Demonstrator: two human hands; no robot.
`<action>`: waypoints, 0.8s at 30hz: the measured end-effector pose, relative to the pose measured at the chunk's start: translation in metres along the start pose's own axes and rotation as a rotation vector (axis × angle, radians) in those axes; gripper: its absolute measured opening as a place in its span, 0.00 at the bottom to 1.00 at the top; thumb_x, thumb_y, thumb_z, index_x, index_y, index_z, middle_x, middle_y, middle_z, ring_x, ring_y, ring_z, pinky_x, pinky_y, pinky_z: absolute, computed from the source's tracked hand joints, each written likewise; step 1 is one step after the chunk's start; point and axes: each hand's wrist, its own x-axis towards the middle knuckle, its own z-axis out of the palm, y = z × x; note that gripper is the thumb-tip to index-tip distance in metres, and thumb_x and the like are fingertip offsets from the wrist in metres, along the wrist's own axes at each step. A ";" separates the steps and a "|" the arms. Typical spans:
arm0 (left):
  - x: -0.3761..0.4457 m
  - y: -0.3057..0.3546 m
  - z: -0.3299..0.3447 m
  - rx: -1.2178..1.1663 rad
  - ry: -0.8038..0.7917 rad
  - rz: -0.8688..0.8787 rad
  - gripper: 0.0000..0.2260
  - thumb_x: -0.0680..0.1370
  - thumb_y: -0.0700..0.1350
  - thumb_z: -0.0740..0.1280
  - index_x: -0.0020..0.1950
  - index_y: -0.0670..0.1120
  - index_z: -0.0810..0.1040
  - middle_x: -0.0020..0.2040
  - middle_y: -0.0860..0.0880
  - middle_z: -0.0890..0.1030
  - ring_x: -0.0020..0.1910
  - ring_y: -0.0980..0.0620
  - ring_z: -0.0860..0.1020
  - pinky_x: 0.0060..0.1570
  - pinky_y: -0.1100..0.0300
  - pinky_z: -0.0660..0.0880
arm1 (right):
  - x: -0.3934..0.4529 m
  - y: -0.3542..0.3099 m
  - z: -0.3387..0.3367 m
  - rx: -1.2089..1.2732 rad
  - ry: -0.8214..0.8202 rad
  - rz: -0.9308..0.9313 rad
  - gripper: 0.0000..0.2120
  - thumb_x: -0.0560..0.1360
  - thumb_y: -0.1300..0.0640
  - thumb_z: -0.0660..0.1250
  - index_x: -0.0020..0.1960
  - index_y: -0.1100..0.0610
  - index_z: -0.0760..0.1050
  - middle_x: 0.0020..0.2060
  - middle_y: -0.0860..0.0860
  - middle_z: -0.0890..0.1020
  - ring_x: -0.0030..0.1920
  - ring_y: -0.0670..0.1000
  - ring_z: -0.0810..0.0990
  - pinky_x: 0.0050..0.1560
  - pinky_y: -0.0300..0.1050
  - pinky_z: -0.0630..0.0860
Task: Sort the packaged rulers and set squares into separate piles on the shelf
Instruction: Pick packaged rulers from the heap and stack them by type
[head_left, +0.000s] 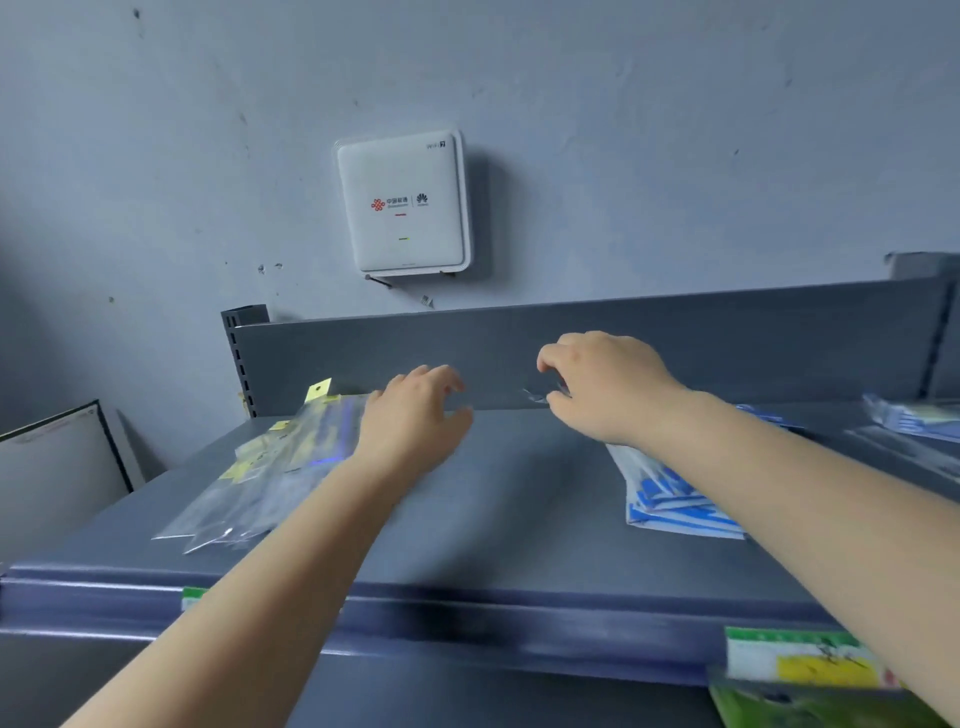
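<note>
Head view, from my seat: both bare forearms reach forward and up over the grey shelf (509, 499), converging toward its back panel.

Left hand (415, 415) hovers palm down at the right edge of the left pile of clear packets with yellow header cards (270, 467). Its fingers are spread and loosely curved, thumb out to the right; the grip is loose and has hold of nothing that I can see. Whether the heel of the hand touches the packets, I cannot tell; that area is blurred.

Right hand (602, 387) sits higher and further back, wrist cocked, knuckles up. Fingers curl down and in, with thumb and fingertips pinching the corner of a thin clear packet (537, 394) just off the back panel. What is inside the packet is too blurred to say.

Under the right forearm lies a second pile, blue-and-white packets (675, 499), on the shelf's right part, well apart from the left pile. More packets (914, 415) lie at the far right.

Wall above carries a white router box (402, 202).
</note>
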 end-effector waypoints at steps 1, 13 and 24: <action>0.001 0.020 0.004 0.024 -0.005 0.036 0.15 0.77 0.50 0.63 0.63 0.51 0.73 0.60 0.52 0.76 0.60 0.48 0.72 0.57 0.55 0.66 | -0.009 0.014 -0.004 -0.019 0.000 0.008 0.15 0.76 0.55 0.58 0.63 0.52 0.71 0.57 0.49 0.75 0.58 0.53 0.73 0.45 0.43 0.63; 0.000 0.246 0.063 -0.019 -0.090 0.343 0.16 0.77 0.50 0.62 0.65 0.51 0.71 0.62 0.51 0.75 0.62 0.47 0.70 0.58 0.54 0.65 | -0.135 0.191 -0.038 -0.066 -0.032 0.262 0.16 0.77 0.53 0.58 0.65 0.51 0.69 0.57 0.47 0.75 0.58 0.52 0.72 0.45 0.42 0.62; -0.006 0.361 0.123 -0.063 -0.294 0.343 0.17 0.77 0.52 0.63 0.65 0.52 0.70 0.63 0.52 0.74 0.62 0.49 0.71 0.57 0.56 0.66 | -0.209 0.322 -0.031 0.039 -0.174 0.496 0.15 0.75 0.52 0.63 0.61 0.52 0.72 0.58 0.48 0.76 0.59 0.51 0.74 0.51 0.44 0.72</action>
